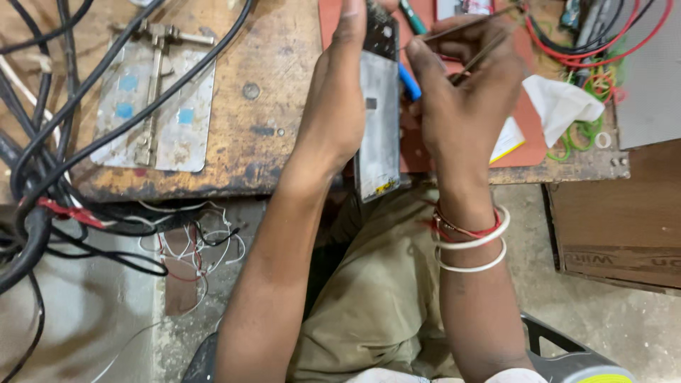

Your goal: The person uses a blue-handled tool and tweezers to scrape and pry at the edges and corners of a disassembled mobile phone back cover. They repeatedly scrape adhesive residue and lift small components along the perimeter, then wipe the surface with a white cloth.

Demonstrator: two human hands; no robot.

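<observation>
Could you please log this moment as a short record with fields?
Setting: worn wooden workbench with an orange mat
Left hand: left hand grips an opened phone panel, held upright on its edge
Right hand: right hand pinches thin tweezers, tip at the panel's top
Wrist: white and red bangles
On bench: metal clamp plate, white tissue, green rubber bands, red wires
Left edge: black cables
</observation>
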